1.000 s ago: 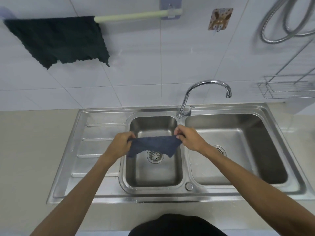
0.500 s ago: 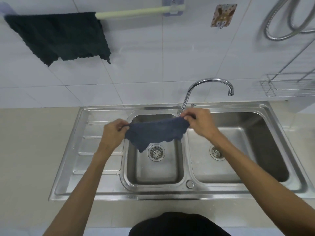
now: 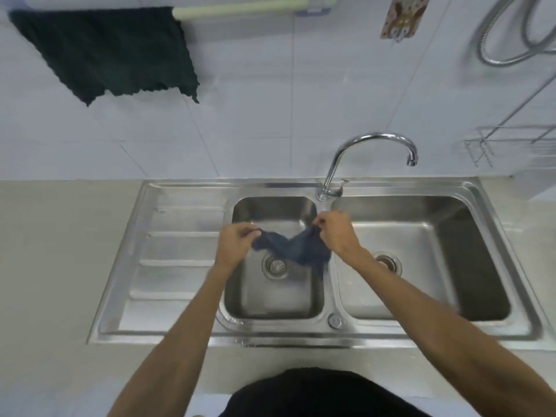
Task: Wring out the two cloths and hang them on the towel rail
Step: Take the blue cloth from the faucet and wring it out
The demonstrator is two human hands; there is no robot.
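I hold a dark blue cloth over the left sink basin. My left hand grips its left corner and my right hand grips its right corner. The cloth sags slack between them in a V, with a tail hanging down at the right. A dark green cloth hangs spread on the left part of the pale green towel rail at the top of the wall.
The steel double sink has a ribbed drainboard on the left and a bigger right basin. A curved tap rises behind the basins. A wire rack and a shower hose are on the right wall.
My hands have dropped lower and come closer together. The blue cloth was stretched flat between them and now hangs slack and bunched.
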